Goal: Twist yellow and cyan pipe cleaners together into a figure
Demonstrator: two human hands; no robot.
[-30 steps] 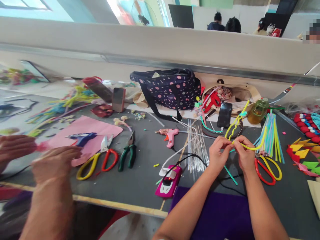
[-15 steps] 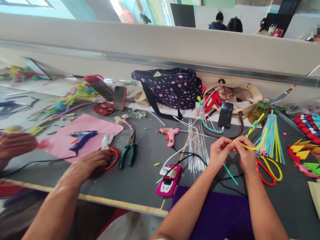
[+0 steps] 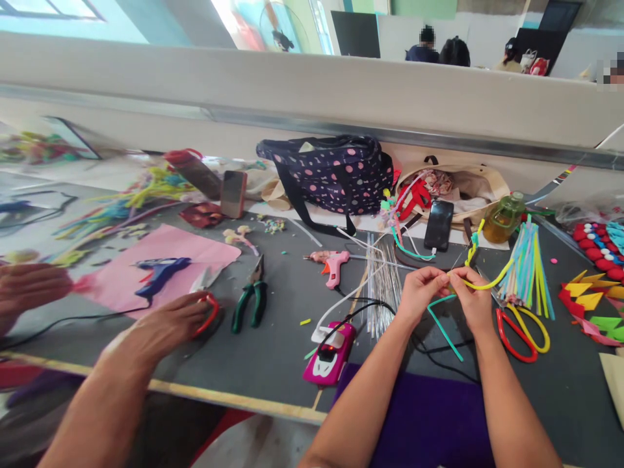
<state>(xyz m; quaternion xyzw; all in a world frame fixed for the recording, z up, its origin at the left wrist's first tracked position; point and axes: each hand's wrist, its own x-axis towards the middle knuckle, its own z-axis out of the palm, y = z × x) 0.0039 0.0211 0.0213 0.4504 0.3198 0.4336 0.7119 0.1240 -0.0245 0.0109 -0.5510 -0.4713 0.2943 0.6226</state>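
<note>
My left hand (image 3: pixel 422 292) and my right hand (image 3: pixel 470 299) meet above the dark tabletop, fingertips pinched together on a yellow pipe cleaner (image 3: pixel 498 281). Its free length curves off to the right. A yellow and teal twisted piece (image 3: pixel 472 248) rises just behind my right fingers; whether it joins the held stem I cannot tell. Beneath my hands hangs or lies a bent teal pipe cleaner (image 3: pixel 444 328). Right of my right hand are scissors with red and yellow handles (image 3: pixel 517 335), beside a bundle of pastel pipe cleaners (image 3: pixel 529 266).
Left of me, a co-worker's hand (image 3: pixel 170 325) grips red-handled scissors (image 3: pixel 209 315). Green pliers (image 3: pixel 249 302), a pink glue gun (image 3: pixel 334 260), a magenta power strip (image 3: pixel 330 354) and thin wires (image 3: pixel 383 286) lie between us. Behind stand a phone (image 3: pixel 439 224), a bottle (image 3: pixel 504 218) and a patterned bag (image 3: pixel 336 172).
My hands have shifted slightly left, still pinching the yellow pipe cleaner. The twisted piece has swung left, and more of the bent teal stem shows. The co-worker's scissors moved slightly left.
</note>
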